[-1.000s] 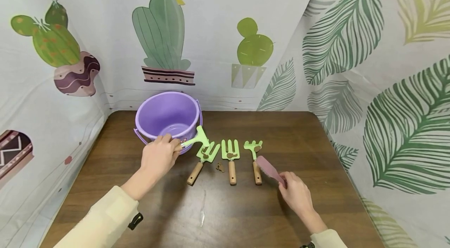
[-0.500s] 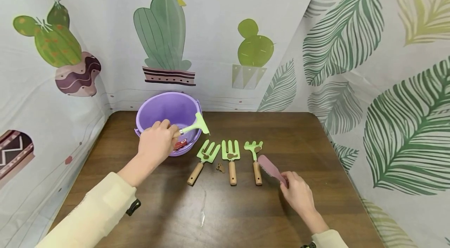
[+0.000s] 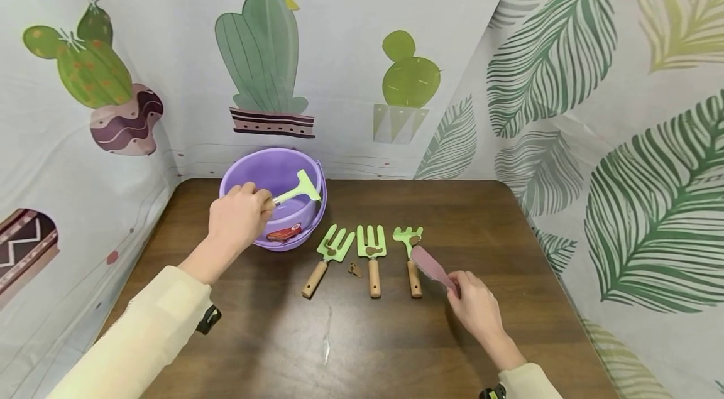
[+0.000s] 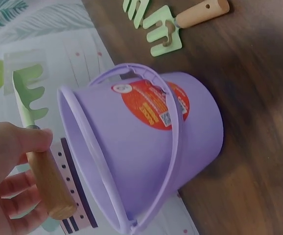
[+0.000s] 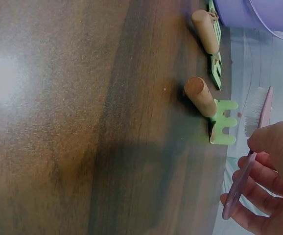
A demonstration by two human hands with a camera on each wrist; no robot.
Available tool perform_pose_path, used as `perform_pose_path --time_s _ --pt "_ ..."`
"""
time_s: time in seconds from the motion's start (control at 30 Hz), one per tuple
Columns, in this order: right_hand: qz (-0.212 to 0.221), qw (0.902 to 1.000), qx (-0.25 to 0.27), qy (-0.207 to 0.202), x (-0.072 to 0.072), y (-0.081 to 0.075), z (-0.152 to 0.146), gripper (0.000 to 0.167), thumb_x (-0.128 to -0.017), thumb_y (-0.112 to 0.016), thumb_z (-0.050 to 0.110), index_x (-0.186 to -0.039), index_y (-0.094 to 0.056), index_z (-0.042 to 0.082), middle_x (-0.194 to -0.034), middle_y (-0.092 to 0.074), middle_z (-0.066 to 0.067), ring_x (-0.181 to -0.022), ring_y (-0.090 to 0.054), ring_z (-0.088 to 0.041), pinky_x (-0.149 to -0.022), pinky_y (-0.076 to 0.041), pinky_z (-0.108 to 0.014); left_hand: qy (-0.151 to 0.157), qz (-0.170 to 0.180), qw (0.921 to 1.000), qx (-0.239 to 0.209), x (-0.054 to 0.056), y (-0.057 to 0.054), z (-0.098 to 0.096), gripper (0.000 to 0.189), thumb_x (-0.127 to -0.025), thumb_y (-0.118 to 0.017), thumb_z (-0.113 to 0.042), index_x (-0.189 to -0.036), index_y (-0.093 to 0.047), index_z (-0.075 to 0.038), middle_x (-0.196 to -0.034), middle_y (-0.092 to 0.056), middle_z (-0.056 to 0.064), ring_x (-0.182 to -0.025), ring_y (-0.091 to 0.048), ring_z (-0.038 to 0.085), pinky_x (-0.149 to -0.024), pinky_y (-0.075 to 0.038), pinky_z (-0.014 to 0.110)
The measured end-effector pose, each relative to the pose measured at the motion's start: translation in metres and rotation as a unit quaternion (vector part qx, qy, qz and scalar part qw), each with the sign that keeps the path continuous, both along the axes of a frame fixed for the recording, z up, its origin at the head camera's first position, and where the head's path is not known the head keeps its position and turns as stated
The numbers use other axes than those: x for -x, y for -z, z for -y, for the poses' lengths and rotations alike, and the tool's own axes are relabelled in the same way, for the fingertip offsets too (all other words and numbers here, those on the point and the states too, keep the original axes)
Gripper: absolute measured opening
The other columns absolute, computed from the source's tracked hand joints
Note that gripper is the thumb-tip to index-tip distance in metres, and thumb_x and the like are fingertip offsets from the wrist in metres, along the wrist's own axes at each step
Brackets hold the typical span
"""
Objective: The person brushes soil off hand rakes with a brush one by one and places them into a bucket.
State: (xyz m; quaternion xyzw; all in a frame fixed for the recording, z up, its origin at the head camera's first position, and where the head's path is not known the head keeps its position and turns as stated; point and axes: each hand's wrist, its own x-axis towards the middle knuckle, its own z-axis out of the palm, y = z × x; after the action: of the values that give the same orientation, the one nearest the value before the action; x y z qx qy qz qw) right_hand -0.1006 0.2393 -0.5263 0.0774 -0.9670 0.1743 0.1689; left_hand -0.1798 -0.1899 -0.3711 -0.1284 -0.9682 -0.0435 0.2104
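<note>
My left hand [image 3: 236, 213] grips the wooden handle of a small green hand rake [image 4: 51, 183], holding it in the air over the mouth of a purple bucket [image 4: 107, 122]. In the left wrist view the thumb lies along the handle near the metal collar. At the right, my right hand [image 3: 477, 308] holds a pink brush [image 3: 431, 266] by its handle, above the table. White bristles [image 5: 255, 110] show on the brush in the right wrist view. Its head hangs near the handle of another green rake [image 3: 415, 273] lying on the table.
Two green hand forks, one slanted [image 3: 315, 278] and one straight [image 3: 374, 276], lie on the brown table [image 3: 396, 355] beside the bucket. Brown bits lie on the tools, and a brown clump [image 3: 355, 269] sits between the forks. A printed curtain [image 3: 339, 41] hangs behind.
My left hand has carried the rake up and to the left, from in front of the bucket to over its opening, uncovering the red label. The brush has barely moved.
</note>
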Motion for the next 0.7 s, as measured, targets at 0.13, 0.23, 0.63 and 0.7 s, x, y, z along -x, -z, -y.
perform_pose_path --time_s 0.13,0.23,0.63,0.7 --pt "0.009 1.0000 0.001 0.002 0.000 0.000 0.001 0.020 -0.072 -0.072 0.008 -0.090 -0.064 0.006 -0.078 -0.060 -0.003 -0.061 -0.051 -0.012 -0.050 -0.044 -0.031 -0.013 0.020 0.9997 -0.005 0.005 -0.002 0.007 0.019 -0.075 -0.072 -0.020 -0.091 -0.069 -0.011 -0.076 -0.056 0.008 -0.068 -0.053 0.030 -0.047 -0.045 0.046" --pt "0.017 0.9998 0.001 0.003 0.000 0.000 0.001 0.020 -0.073 -0.071 0.008 -0.091 -0.064 0.006 -0.078 -0.061 -0.004 -0.061 -0.051 -0.012 -0.050 -0.044 -0.030 -0.022 0.030 0.9992 -0.013 0.010 -0.002 0.012 0.020 -0.075 -0.072 -0.020 -0.092 -0.069 -0.011 -0.078 -0.057 0.010 -0.072 -0.055 0.032 -0.049 -0.046 0.048" --pt "0.013 0.9999 0.001 0.009 -0.003 0.003 -0.001 0.020 -0.072 -0.072 0.009 -0.091 -0.064 0.008 -0.077 -0.060 -0.002 -0.063 -0.053 -0.013 -0.051 -0.046 -0.033 -0.046 0.077 0.9958 -0.021 0.021 0.003 0.025 0.022 -0.074 -0.070 -0.019 -0.095 -0.068 -0.011 -0.082 -0.058 0.010 -0.078 -0.058 0.035 -0.053 -0.046 0.051" --pt "0.013 0.9999 0.002 0.010 -0.003 0.003 -0.001 0.020 -0.072 -0.072 0.009 -0.091 -0.064 0.008 -0.078 -0.060 -0.002 -0.063 -0.054 -0.014 -0.052 -0.046 -0.034 -0.049 0.083 0.9951 -0.020 0.023 0.003 0.026 0.022 -0.075 -0.070 -0.020 -0.095 -0.068 -0.011 -0.083 -0.058 0.010 -0.078 -0.058 0.034 -0.054 -0.046 0.051"
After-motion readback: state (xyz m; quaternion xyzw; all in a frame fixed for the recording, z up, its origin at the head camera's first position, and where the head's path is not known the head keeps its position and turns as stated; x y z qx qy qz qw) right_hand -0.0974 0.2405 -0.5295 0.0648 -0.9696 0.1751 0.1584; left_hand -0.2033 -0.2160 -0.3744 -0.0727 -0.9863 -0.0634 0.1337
